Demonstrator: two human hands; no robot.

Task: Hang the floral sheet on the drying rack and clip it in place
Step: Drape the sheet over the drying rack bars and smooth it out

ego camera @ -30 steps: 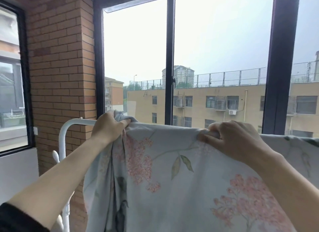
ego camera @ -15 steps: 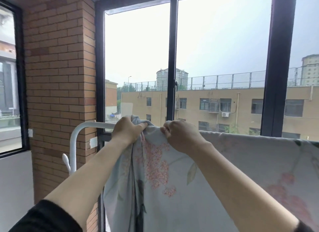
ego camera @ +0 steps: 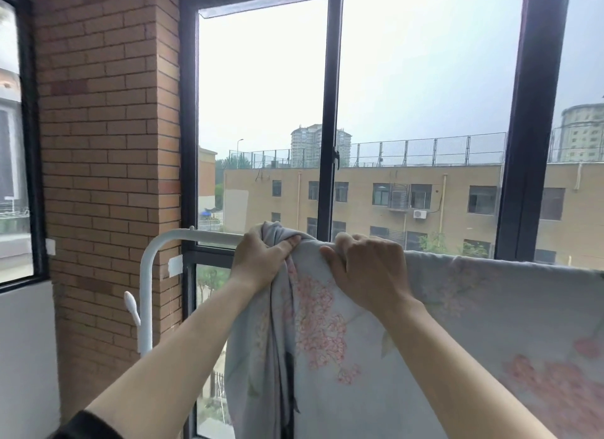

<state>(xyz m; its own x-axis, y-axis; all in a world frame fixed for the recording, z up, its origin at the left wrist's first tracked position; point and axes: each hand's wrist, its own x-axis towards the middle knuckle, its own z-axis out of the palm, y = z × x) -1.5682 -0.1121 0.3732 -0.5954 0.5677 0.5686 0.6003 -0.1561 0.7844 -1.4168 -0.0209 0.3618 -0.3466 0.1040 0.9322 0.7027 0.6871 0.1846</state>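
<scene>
The floral sheet (ego camera: pixel 376 340) hung over the white top bar of the drying rack (ego camera: pixel 209 234), spread fairly flat along the bar toward the right but gathered into thick folds at its left end. Both hands sat at that bunched end, on top of the bar. The left hand (ego camera: pixel 261 262) was closed around the gathered cloth where it crested the bar, thumb pressed along the front of the folds, probably to keep the heavy bundle from slipping off while it was sorted out. The right hand (ego camera: pixel 369 275) lay just beside it, fingers curled over the top edge and gripping the cloth against the bar, which likely pinned the spread part so only the bunch would shift. The two hands were close together but not touching. To the left of the bunch, a short length of bare bar ran on to the curved corner of the rack, so there was some room to draw the folds out that way, though not much before the bend. The brick pillar (ego camera: pixel 108 177) and the dark window frame (ego camera: pixel 188 144) stood near that corner, so the space beyond the rack looked tight. A small white hook (ego camera: pixel 132 308) stuck out from the rack's upright lower down. No clip showed anywhere in view, so the clipping step appeared not yet begun.
</scene>
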